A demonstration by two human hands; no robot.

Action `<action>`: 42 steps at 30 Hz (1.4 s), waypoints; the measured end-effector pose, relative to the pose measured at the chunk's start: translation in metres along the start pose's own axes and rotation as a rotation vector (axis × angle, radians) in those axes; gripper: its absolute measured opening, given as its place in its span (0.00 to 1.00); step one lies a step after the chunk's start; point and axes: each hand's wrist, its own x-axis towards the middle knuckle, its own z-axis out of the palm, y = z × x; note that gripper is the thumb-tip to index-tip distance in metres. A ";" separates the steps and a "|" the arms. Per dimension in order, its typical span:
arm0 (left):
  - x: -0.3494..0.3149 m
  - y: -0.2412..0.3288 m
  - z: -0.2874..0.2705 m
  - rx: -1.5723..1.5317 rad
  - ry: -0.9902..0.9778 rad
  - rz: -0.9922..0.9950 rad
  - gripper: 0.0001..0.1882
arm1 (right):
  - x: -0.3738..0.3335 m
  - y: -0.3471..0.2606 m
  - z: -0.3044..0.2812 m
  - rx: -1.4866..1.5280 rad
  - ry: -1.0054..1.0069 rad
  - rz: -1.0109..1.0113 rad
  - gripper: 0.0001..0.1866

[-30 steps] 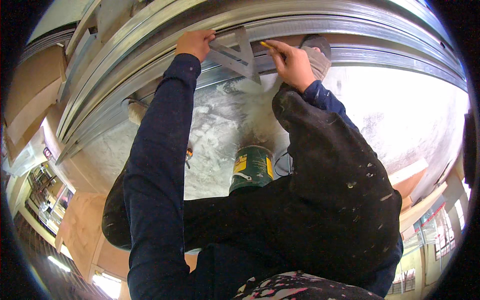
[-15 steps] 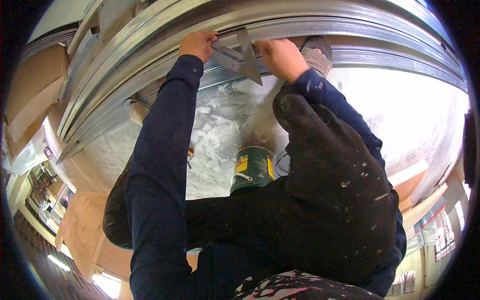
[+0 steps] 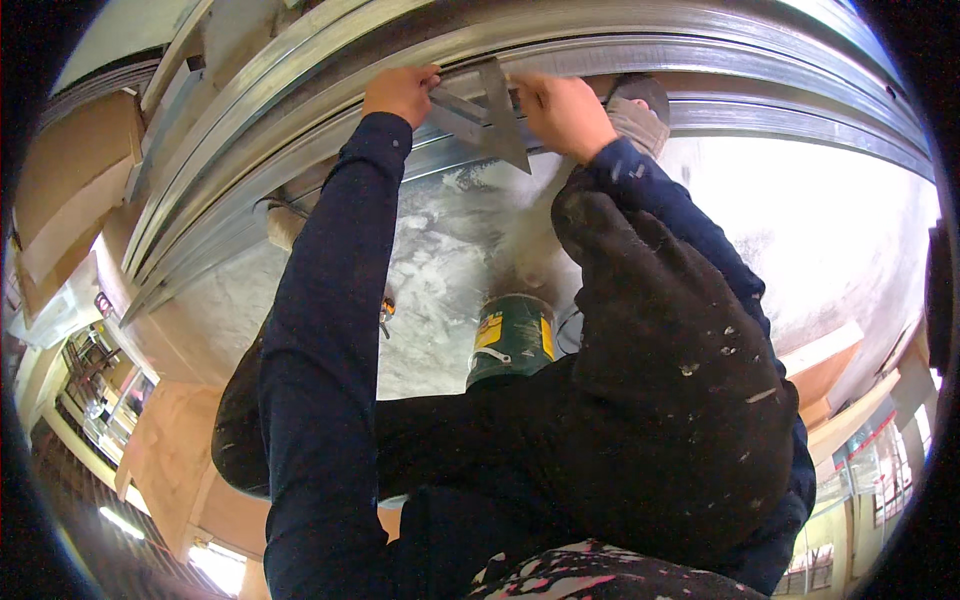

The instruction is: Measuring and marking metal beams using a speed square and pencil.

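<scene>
Long shiny metal studs (image 3: 620, 50) curve across the far side of the view. A grey metal triangular square (image 3: 508, 125) lies against one of them, its pointed corner hanging out over the floor. At the square's left end, my left hand (image 3: 398, 96) is closed, fingertips pinching its edge beside the stud. Just right of the square, my right hand (image 3: 565, 112) is closed with thumb and fingers together near the stud's edge. Whatever sits in that pinch is too small to make out.
A green bucket (image 3: 515, 335) with yellow labels stands between my legs on the dusty grey floor (image 3: 430, 250). Left of it lies a small orange and black tool (image 3: 387, 308). My shoe (image 3: 638, 105) is under the studs. Cardboard (image 3: 80, 195) leans at far left, boards (image 3: 825, 365) at right.
The view has shifted slightly, so everything appears a little to the right. Both hands stay at the square, with the right hand's fingers moved only slightly.
</scene>
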 end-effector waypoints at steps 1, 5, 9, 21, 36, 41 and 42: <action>0.002 0.002 -0.003 0.007 0.008 0.023 0.10 | -0.010 0.006 -0.005 -0.001 0.006 0.003 0.12; 0.005 -0.009 -0.002 0.007 0.013 0.059 0.12 | -0.057 0.035 -0.006 -0.018 -0.314 0.007 0.12; 0.008 -0.019 -0.007 0.010 -0.036 0.076 0.11 | -0.071 0.037 -0.008 0.202 -0.139 0.052 0.12; 0.003 -0.015 -0.005 -0.005 -0.002 0.054 0.11 | -0.068 0.037 -0.003 0.143 -0.138 0.020 0.11; 0.002 -0.020 0.000 -0.039 0.030 0.084 0.10 | 0.012 0.004 -0.011 0.033 0.073 -0.047 0.15; 0.004 -0.018 -0.001 -0.065 0.042 0.088 0.10 | 0.026 -0.002 0.002 0.010 0.080 -0.062 0.14; 0.006 -0.015 -0.002 -0.014 0.000 0.076 0.10 | 0.022 -0.001 0.005 0.008 0.068 -0.025 0.13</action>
